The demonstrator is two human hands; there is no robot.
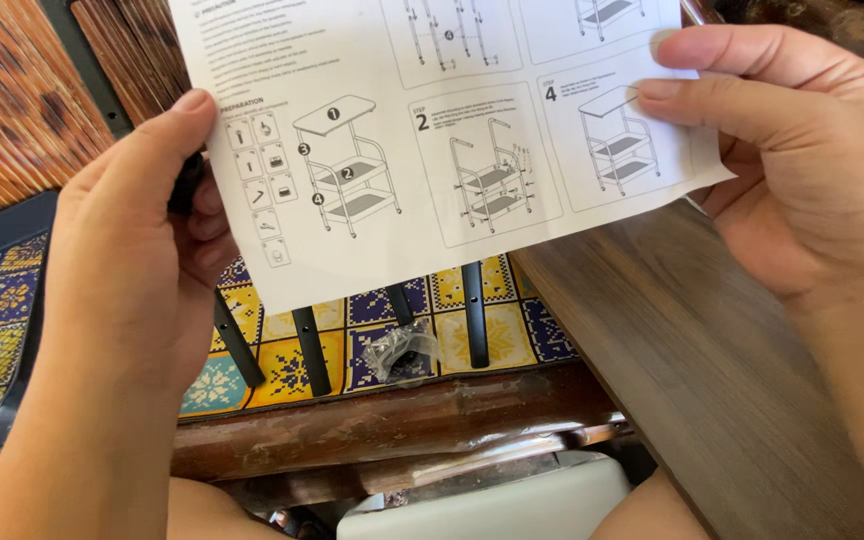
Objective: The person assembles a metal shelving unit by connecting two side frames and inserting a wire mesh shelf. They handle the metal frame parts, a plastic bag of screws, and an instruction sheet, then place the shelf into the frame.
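Nearest the camera, the person's bare knees show at the bottom edge, with a pale cushioned seat (512, 505) between them and a strip of crinkled clear plastic wrap (492, 455) lying just beyond it. Above these, both hands hold up a white assembly instruction sheet (432, 140) that fills the upper middle of the view. The left hand (137, 265) pinches the sheet's left edge, thumb pressed on the printed face and fingers curled behind the paper; the right hand (802, 150) clamps the right edge the same way, thumb and forefinger closed flat on the front. The sheet's long axis runs left to right and tilts slightly, its right end higher than its left; its printed face turns toward the camera, with line drawings of a three-tier cart reading upright. Below the sheet, a dark wood-grain board (692, 350) slants from the bottom right up under the paper. Beyond a worn brown wooden rail (382, 425), a patterned mat in yellow, blue and purple squares (282, 350) carries several black metal tubes (475, 315) lying side by side, with a small clear bag of hardware (402, 350) between them. The sheet hides the tubes' far ends. At the far upper left stands a woven reddish-brown panel (12, 90).
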